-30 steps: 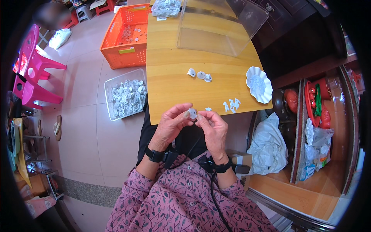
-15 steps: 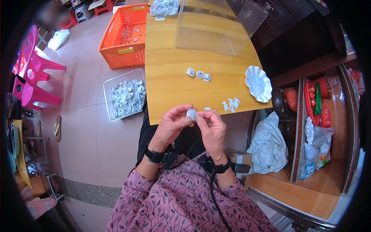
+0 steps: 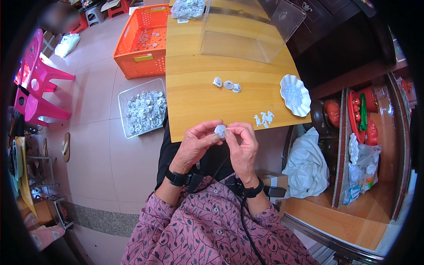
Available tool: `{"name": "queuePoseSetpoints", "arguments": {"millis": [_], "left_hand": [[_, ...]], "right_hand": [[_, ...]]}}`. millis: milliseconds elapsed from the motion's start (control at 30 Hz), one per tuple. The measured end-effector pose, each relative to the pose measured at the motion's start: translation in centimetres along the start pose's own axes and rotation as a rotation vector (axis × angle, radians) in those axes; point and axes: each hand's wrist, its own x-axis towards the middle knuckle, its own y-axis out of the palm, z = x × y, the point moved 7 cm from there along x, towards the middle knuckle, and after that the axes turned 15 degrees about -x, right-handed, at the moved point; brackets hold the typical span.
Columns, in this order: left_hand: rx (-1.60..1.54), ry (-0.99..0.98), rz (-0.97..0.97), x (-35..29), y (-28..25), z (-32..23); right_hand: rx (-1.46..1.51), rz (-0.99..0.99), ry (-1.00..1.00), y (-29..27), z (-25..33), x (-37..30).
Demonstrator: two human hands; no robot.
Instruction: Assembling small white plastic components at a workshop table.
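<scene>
A small round white plastic part is pinched between the thumb and fingers of my left hand, just over the near edge of the table. My right hand meets it from the other side, thumb pressed to the part's edge and index finger bent above. Whether a smaller piece sits between the right fingertips is hidden. Beyond my hands lie a few similar round white parts. Several small white plastic pieces are scattered to the right, near the table's edge.
The wooden table carries a scalloped white dish of small clear pieces and a transparent box. On the floor at left stand a clear tub of round parts and an orange crate. A shelf unit flanks the right.
My right hand has shifted slightly, its fingers rising over the spot where a single small white piece showed. The round part has turned a little in my fingers.
</scene>
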Motion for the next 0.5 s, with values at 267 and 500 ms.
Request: {"name": "queuePoseSetpoints", "arguments": {"millis": [267,500], "left_hand": [[0.010,-0.012,0.000,-0.01,-0.06,0.05],[0.051,-0.003,-0.003,-0.14,0.08,-0.20]], "right_hand": [[0.009,0.009,0.003,0.05,-0.03,-0.08],[-0.143,-0.052,-0.124,-0.08,0.91,-0.06]]}}
